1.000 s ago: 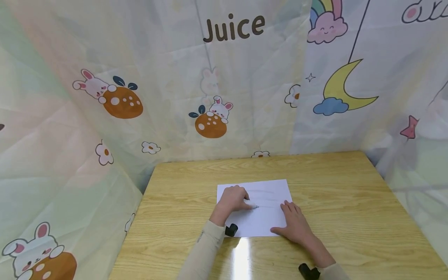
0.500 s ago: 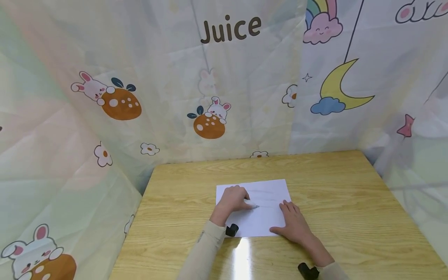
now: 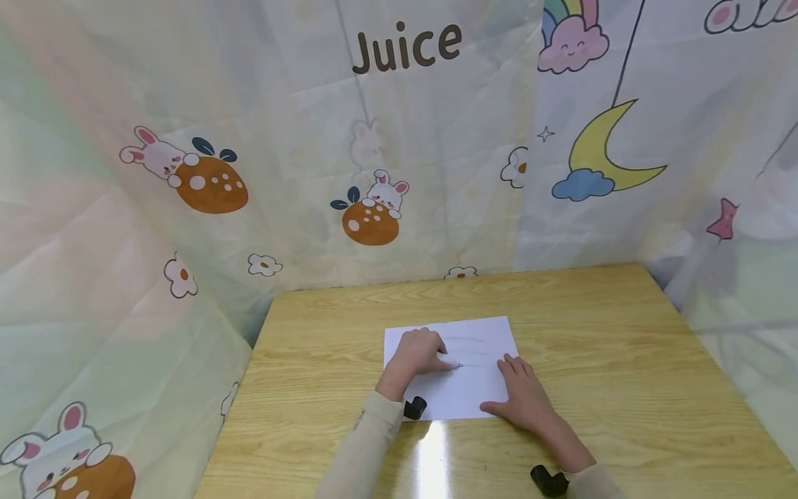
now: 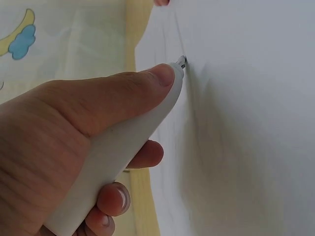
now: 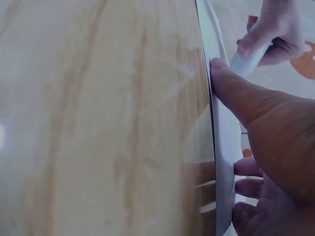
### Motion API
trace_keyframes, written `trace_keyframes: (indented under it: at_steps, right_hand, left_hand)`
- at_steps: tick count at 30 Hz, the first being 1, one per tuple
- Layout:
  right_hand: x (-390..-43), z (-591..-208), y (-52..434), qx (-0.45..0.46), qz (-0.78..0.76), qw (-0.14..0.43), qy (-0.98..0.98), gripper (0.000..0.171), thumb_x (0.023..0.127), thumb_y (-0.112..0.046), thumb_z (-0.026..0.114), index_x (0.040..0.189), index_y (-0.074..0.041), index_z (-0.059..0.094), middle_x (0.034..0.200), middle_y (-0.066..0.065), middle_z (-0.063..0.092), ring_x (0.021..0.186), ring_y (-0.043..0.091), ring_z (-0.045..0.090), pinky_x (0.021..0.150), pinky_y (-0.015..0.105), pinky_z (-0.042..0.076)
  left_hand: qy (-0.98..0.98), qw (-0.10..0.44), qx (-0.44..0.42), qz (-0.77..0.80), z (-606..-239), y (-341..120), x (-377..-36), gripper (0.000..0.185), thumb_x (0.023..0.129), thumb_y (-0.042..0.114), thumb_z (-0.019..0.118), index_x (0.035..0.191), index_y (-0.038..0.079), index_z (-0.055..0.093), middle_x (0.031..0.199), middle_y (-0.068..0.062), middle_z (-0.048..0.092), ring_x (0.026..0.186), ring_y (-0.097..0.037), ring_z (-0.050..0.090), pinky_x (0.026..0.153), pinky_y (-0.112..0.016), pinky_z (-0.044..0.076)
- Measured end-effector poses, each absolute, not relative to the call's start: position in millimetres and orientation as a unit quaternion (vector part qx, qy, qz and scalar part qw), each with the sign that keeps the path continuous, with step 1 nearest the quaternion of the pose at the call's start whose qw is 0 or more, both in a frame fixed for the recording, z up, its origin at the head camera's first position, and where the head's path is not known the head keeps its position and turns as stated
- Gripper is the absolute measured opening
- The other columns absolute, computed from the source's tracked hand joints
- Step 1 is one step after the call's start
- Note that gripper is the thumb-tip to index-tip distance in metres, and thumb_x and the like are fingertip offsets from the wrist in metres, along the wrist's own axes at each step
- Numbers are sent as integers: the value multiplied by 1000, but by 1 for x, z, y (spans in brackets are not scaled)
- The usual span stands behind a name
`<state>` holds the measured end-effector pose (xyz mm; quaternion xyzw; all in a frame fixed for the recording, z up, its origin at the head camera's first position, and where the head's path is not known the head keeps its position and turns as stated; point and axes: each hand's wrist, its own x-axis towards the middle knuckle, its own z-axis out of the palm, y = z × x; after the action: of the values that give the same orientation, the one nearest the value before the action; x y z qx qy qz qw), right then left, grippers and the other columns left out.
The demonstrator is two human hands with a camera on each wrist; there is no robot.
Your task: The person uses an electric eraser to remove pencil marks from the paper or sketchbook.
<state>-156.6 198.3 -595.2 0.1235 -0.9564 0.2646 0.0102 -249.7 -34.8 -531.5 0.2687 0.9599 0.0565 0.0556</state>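
Observation:
A white sheet of paper [image 3: 470,398] lies on the wooden table, with faint streaks across its upper part. My left hand [image 3: 416,355] grips a thick white correction pen [image 4: 123,142], thumb along its side and fingers curled beneath. Its small metal tip touches the sheet near the middle, at the end of a faint line in the left wrist view. My right hand [image 3: 526,395] rests on the paper's right side with fingers and thumb spread. In the right wrist view, the right thumb [image 5: 231,81] presses the sheet near its edge.
The wooden table [image 3: 324,374] extends around the paper on all sides. Printed cloth [image 3: 299,138] hangs behind it and at both sides. A black device piece [image 3: 414,408] sits at the left wrist, and another [image 3: 548,480] at the right wrist.
The correction pen's tip has crept slightly to the right over the paper with my left hand. The right hand keeps its place on the sheet. The head view has shifted a little.

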Motion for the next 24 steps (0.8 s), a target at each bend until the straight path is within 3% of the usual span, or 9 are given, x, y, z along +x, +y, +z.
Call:
trace_keyframes:
  at_steps: [11, 17, 24]
  right_hand:
    - [-155, -596, 200, 127, 265, 13, -956, 99, 71, -55, 79, 137, 10, 44, 144, 33, 36, 132, 51, 29, 102, 62, 28]
    - [-155, -595, 200, 122, 265, 10, -956, 99, 72, -54, 80, 137, 10, 44, 144, 33, 36, 132, 51, 29, 103, 62, 27]
    - [-154, -594, 199, 124, 264, 9, -956, 99, 72, -54, 79, 138, 10, 43, 144, 32, 36, 133, 51, 29, 103, 62, 27]
  left_hand:
    - [965, 52, 252, 53, -527, -38, -249, 25, 72, 50, 81, 80, 27, 80, 78, 14, 69, 56, -6, 52, 51, -27, 41]
    - [954, 61, 286, 67, -526, -27, -251, 28, 73, 49, 81, 84, 24, 80, 83, 11, 71, 62, -5, 55, 53, -26, 43]
    - [964, 64, 253, 55, -529, -35, -251, 26, 71, 52, 82, 81, 28, 80, 78, 15, 69, 58, -5, 53, 53, -27, 43]
